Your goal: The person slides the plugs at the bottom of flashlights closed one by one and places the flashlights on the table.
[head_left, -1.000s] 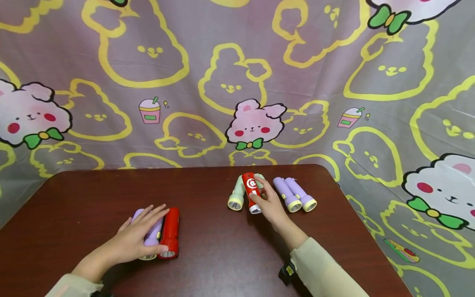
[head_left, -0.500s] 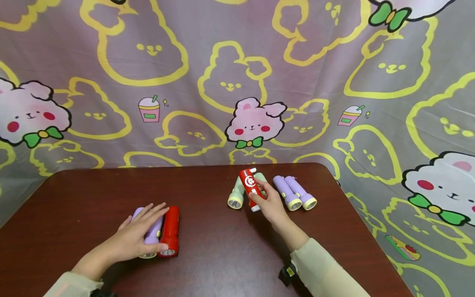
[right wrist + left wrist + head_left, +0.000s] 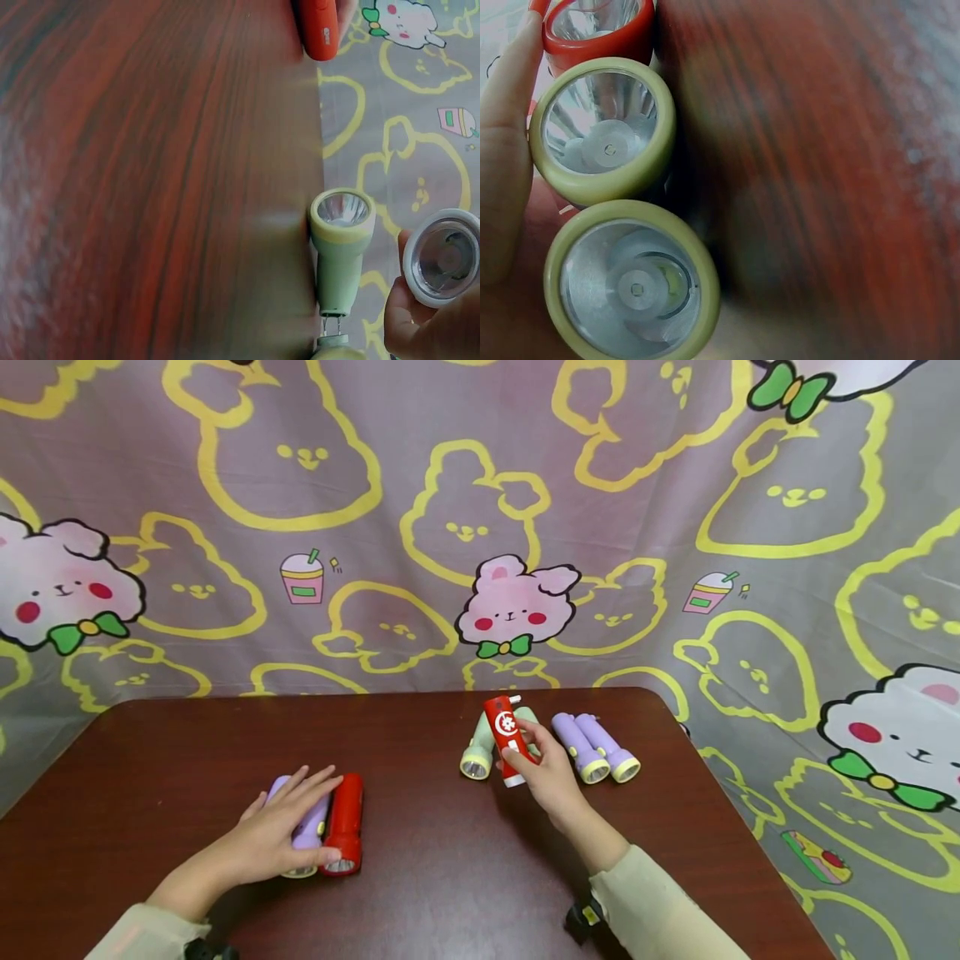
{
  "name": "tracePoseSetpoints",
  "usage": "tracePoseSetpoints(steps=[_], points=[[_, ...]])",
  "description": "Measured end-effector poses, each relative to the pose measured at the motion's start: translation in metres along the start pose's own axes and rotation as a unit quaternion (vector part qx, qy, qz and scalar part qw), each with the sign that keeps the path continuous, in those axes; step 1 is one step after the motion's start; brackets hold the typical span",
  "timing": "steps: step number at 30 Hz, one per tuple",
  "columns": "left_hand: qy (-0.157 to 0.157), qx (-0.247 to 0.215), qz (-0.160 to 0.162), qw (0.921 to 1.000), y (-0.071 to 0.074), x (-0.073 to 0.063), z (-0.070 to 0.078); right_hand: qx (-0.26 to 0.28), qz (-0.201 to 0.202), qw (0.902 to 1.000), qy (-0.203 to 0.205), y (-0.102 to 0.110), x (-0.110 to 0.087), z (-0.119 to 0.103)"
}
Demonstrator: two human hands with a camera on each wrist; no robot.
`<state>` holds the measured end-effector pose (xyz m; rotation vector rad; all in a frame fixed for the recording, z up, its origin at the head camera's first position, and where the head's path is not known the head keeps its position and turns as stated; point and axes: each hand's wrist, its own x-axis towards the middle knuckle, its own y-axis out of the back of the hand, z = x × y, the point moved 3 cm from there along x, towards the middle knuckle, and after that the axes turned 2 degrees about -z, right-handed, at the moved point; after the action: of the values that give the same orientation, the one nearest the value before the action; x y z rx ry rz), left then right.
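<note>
My right hand [image 3: 546, 768] grips a red flashlight [image 3: 506, 724] with a white emblem, holding it tilted above two pale green flashlights [image 3: 477, 758]. A small white piece [image 3: 514, 699] sticks out at its far end. In the right wrist view its clear lens [image 3: 448, 259] has a white rim; below, one green flashlight [image 3: 339, 274] shows two metal prongs at its tail. My left hand [image 3: 273, 835] rests, fingers extended, across purple flashlights [image 3: 307, 837] and a plain red flashlight [image 3: 347, 810], thumb at the red head. Two yellow-rimmed heads [image 3: 634, 289] line up beside the red one [image 3: 604, 49] in the left wrist view.
Two purple flashlights [image 3: 609, 750] lie side by side right of the green ones, near the far right corner. A dark reddish-brown table [image 3: 427, 860] runs back to a cartoon-print curtain [image 3: 405, 543].
The red flashlight in my right hand has lifted and its far end has swung left and up, with the white piece now showing there. My left hand stays put.
</note>
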<state>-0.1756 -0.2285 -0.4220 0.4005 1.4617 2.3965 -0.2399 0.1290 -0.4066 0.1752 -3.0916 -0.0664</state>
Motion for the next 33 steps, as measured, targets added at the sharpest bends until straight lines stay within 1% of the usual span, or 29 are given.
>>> tracePoseSetpoints(steps=[7,14,18,21,26,30,33], points=[[0.004,-0.012,0.003,0.9999,0.000,0.000,0.001,-0.023,-0.009,0.9996,0.010,-0.004,-0.008,-0.002],[0.002,-0.017,0.004,0.9998,0.001,0.000,0.002,-0.006,-0.022,0.9996,0.016,-0.010,-0.017,-0.004],[-0.004,-0.019,0.006,0.9998,0.004,0.001,0.007,-0.004,-0.036,0.9992,0.014,-0.014,-0.022,-0.007],[-0.020,-0.016,0.021,0.9994,0.006,0.002,0.012,0.004,-0.052,0.9985,0.017,-0.016,-0.025,-0.008],[-0.059,-0.012,0.061,0.9963,0.010,0.007,0.022,0.032,-0.077,0.9962,0.026,-0.021,-0.029,-0.009],[-0.074,-0.035,0.078,0.9936,0.013,0.010,0.030,0.046,-0.092,0.9943,0.025,-0.026,-0.031,-0.009],[-0.080,-0.036,0.101,0.9910,0.015,0.014,0.038,0.051,-0.099,0.9936,0.022,-0.029,-0.034,-0.009]])
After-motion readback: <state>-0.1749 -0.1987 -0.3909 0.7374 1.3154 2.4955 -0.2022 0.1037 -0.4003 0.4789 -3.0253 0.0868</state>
